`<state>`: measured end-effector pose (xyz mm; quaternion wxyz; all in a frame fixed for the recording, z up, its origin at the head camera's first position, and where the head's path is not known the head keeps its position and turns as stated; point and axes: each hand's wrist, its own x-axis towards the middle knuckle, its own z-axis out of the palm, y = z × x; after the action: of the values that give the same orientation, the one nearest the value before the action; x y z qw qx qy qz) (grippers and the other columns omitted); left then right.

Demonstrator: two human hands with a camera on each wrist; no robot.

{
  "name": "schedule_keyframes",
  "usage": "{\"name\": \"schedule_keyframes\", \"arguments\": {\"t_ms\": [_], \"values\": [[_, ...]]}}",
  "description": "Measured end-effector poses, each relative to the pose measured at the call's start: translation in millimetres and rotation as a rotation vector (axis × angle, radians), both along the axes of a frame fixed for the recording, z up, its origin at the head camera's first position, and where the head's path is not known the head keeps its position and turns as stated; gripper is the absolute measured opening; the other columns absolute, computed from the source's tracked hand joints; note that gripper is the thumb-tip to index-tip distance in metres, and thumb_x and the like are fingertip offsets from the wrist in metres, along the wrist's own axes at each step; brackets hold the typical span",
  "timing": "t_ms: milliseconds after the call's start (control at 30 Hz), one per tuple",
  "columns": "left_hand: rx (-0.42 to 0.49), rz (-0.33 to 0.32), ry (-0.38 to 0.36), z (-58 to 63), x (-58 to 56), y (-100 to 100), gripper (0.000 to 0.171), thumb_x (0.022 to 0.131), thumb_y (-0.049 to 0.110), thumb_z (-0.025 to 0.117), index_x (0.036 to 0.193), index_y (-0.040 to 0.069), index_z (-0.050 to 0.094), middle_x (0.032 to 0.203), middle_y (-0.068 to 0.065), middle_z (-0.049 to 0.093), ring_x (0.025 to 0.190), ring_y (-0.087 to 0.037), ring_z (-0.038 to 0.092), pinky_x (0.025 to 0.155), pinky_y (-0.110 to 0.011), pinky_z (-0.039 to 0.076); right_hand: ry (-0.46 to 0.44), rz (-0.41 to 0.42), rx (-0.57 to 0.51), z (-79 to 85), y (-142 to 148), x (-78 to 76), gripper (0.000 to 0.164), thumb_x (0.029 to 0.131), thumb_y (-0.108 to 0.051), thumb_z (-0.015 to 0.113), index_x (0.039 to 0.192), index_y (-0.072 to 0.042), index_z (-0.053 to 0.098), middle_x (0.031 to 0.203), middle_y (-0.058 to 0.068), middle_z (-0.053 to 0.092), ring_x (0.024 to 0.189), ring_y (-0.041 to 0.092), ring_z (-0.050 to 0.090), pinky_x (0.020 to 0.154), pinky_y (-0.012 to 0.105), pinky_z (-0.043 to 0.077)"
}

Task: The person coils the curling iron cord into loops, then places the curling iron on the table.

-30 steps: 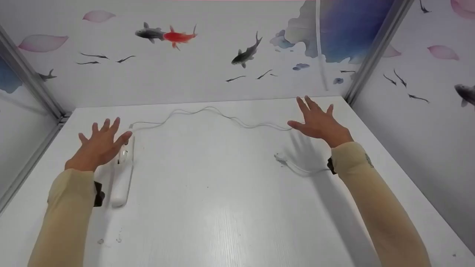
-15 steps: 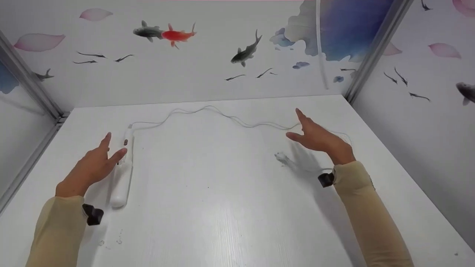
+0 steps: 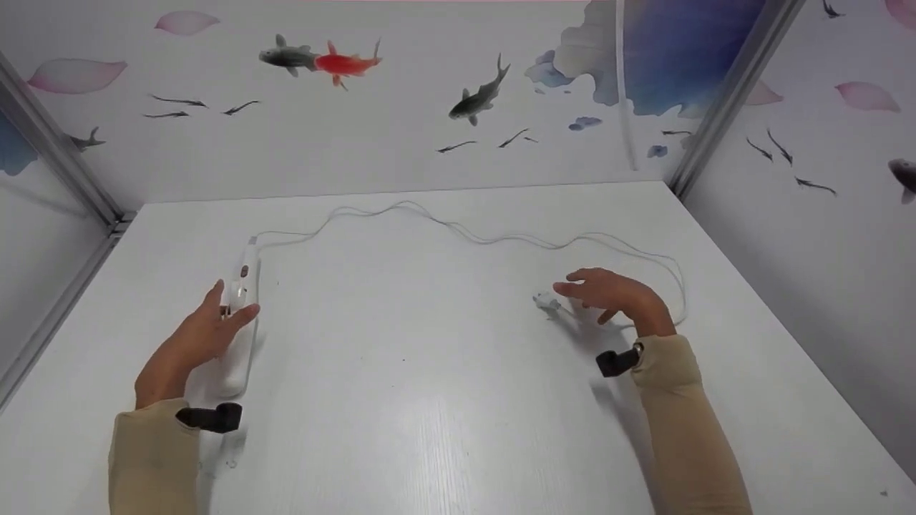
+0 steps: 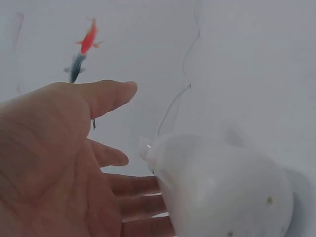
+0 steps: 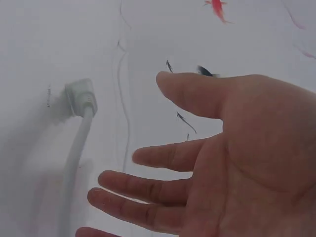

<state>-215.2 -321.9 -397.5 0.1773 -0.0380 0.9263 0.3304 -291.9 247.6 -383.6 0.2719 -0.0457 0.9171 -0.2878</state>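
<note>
A long white corded appliance (image 3: 232, 368) lies on the left of the table, its thin end with a red-brown switch pointing away; its exact kind is unclear. My left hand (image 3: 197, 336) is at its left side, thumb reaching over its body. In the left wrist view, the fingers are extended beside the white rounded end (image 4: 222, 187) and the thumb stands apart from it. On the right, my right hand (image 3: 615, 297) hovers just beside the white plug (image 3: 547, 300). The right wrist view has the plug (image 5: 81, 96) left of my spread fingers, with a gap between.
A thin white cord (image 3: 458, 230) runs along the back of the white table (image 3: 401, 443), loops at the right and comes back to the plug. Panels printed with fish (image 3: 476, 100) rise behind and at the sides, joined by metal posts (image 3: 737, 93). Each wrist carries a black camera.
Both hands have come down and nearer to me. The left has shifted in over the appliance, while the right has dropped from the back edge to the plug. Appliance and plug stay put.
</note>
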Motion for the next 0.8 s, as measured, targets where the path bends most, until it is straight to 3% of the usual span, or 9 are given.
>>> {"name": "schedule_keyframes", "arguments": {"t_ms": [100,167,233,333,467,633,800], "values": [[-0.005,0.017,-0.063,0.9,0.4,-2,0.107,0.101,0.062,0.039,0.150,-0.009,-0.024,0.155,-0.044,0.012,0.140,-0.054,0.033,0.112,-0.066,0.030,-0.033,-0.033,-0.028,-7.1,-1,1.2,0.074,0.099,-0.056,0.050,0.151,-0.004,0.039,0.142,0.022,0.052,0.129,0.037,0.054,0.094,0.044,0.054],[-0.013,0.021,-0.088,0.2,0.4,-4,0.108,0.100,0.060,0.044,0.150,-0.015,-0.015,0.151,-0.043,0.024,0.125,-0.047,0.052,0.103,-0.055,0.045,-0.037,-0.040,-0.044,-11.1,-2,1.6,0.072,0.098,-0.057,0.053,0.146,-0.004,0.046,0.134,0.018,0.056,0.122,0.033,0.057,0.092,0.042,0.054],[-0.009,0.037,-0.106,-2.0,0.4,-6,0.104,0.099,0.059,0.049,0.152,-0.015,-0.001,0.144,-0.039,0.035,0.111,-0.038,0.059,0.092,-0.046,0.052,-0.035,-0.044,-0.054,-14.3,-2,1.1,0.069,0.096,-0.057,0.056,0.141,-0.005,0.052,0.125,0.014,0.058,0.115,0.029,0.057,0.090,0.039,0.054],[0.010,0.055,-0.105,-5.9,0.1,-8,0.102,0.096,0.056,0.057,0.151,-0.014,0.007,0.136,-0.036,0.041,0.103,-0.033,0.062,0.081,-0.038,0.054,-0.033,-0.046,-0.057,-18.2,-2,0.1,0.066,0.095,-0.056,0.058,0.136,-0.005,0.055,0.115,0.010,0.058,0.106,0.025,0.056,0.085,0.035,0.055],[0.030,0.063,-0.090,-9.5,0.6,-6,0.100,0.095,0.048,0.063,0.151,-0.014,0.009,0.136,-0.036,0.042,0.103,-0.032,0.063,0.080,-0.037,0.055,-0.028,-0.048,-0.054,-24.5,-2,-1.4,0.058,0.096,-0.051,0.061,0.133,-0.007,0.059,0.106,0.006,0.062,0.094,0.020,0.057,0.079,0.031,0.053],[0.030,0.066,-0.070,-10.8,-1.1,-4,0.083,0.094,0.040,0.066,0.142,-0.017,0.028,0.127,-0.034,0.053,0.097,-0.028,0.064,0.077,-0.034,0.053,-0.030,-0.043,-0.057,-29.1,0,-3.8,0.047,0.096,-0.043,0.063,0.127,-0.007,0.062,0.098,0.003,0.067,0.082,0.015,0.057,0.075,0.028,0.048],[0.022,0.104,-0.099,-11.5,-2.6,-3,0.087,0.095,0.039,0.064,0.142,-0.022,0.024,0.129,-0.037,0.050,0.100,-0.032,0.062,0.079,-0.036,0.054,-0.014,-0.030,-0.057,-31.1,1,-3.4,0.040,0.096,-0.039,0.065,0.117,-0.005,0.067,0.092,0.002,0.065,0.075,0.014,0.053,0.070,0.027,0.045]]}}
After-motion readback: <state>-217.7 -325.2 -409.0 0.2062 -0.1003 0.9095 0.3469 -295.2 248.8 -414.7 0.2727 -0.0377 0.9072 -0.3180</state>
